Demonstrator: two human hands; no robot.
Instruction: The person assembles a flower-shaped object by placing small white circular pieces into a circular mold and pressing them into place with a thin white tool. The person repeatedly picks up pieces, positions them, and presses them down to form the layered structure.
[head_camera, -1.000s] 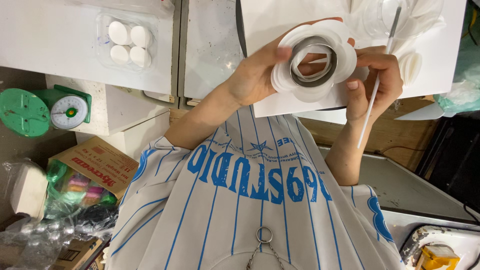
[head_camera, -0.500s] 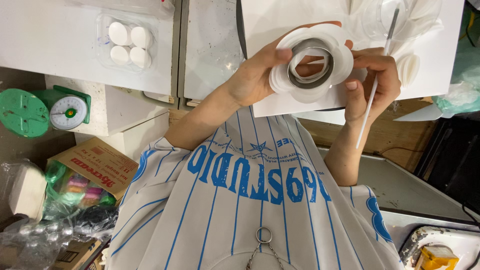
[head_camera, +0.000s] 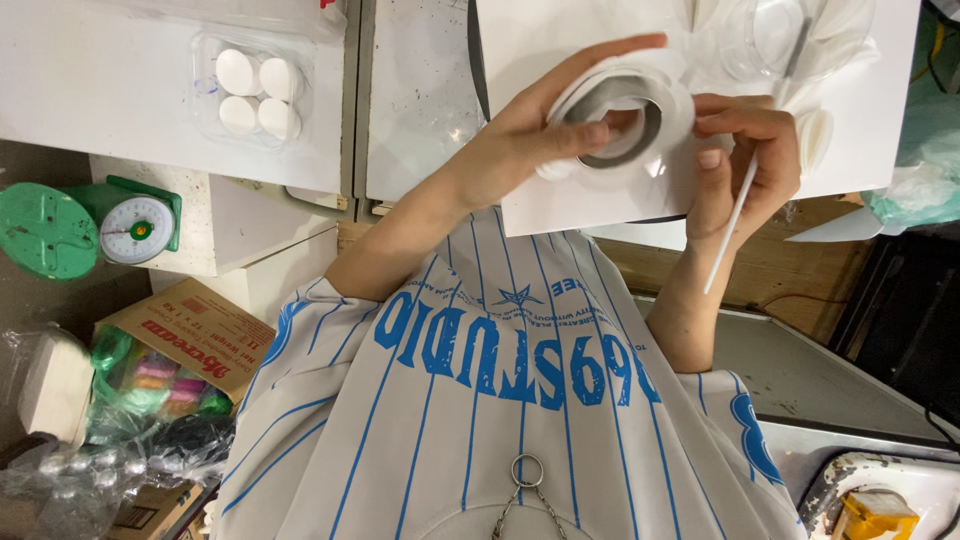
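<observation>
While the left hand (head_camera: 545, 135) wraps around a white tape roll (head_camera: 625, 120), thumb over the rim and fingers poking through the hole, the right hand (head_camera: 745, 160) pinches a thin white stick (head_camera: 728, 225) and touches the roll's other side. So both hands are closed on stuff, and the roll sits lifted over a white sheet (head_camera: 880, 110) near the near edge of the white table (head_camera: 110, 90). Off toward the table's left end there's a clear blister pack (head_camera: 255, 90) with four white discs. A green kitchen scale (head_camera: 90, 225) sits lower down, left of the table.
</observation>
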